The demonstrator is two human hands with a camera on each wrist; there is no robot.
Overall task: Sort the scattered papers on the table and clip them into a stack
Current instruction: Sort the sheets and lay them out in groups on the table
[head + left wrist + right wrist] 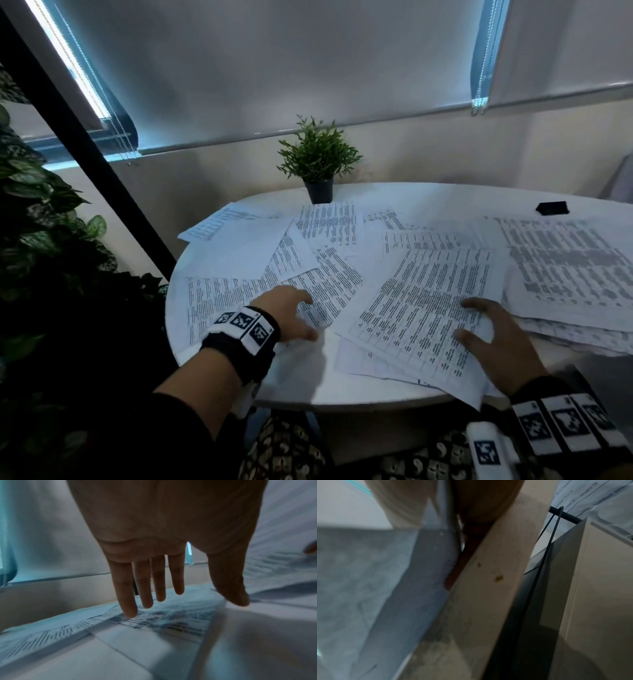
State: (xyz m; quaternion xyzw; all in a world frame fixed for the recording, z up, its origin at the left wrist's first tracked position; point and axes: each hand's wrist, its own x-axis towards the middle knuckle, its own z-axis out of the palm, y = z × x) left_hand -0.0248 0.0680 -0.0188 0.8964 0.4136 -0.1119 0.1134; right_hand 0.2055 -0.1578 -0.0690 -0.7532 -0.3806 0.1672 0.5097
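Observation:
Several printed sheets lie scattered and overlapping on a round white table [308, 387]. My left hand [308, 318] reaches over the left group of papers [239, 294]. Its fingers [130, 609] are straight, and the tips touch a printed sheet [163, 626]. My right hand [472, 320] rests with thumb and forefinger spread on a large tilted sheet [421, 308] that overhangs the near edge. A thicker pile of papers [568, 274] lies just right of it. A black binder clip [552, 208] sits at the far right of the table, away from both hands.
A small potted plant [320, 164] stands at the table's far edge, touching the papers there. Leafy plants [41, 222] and a black slanted post [89, 144] stand at the left. The right wrist view shows the table edge [488, 588] from below, with one finger [453, 574] beside it.

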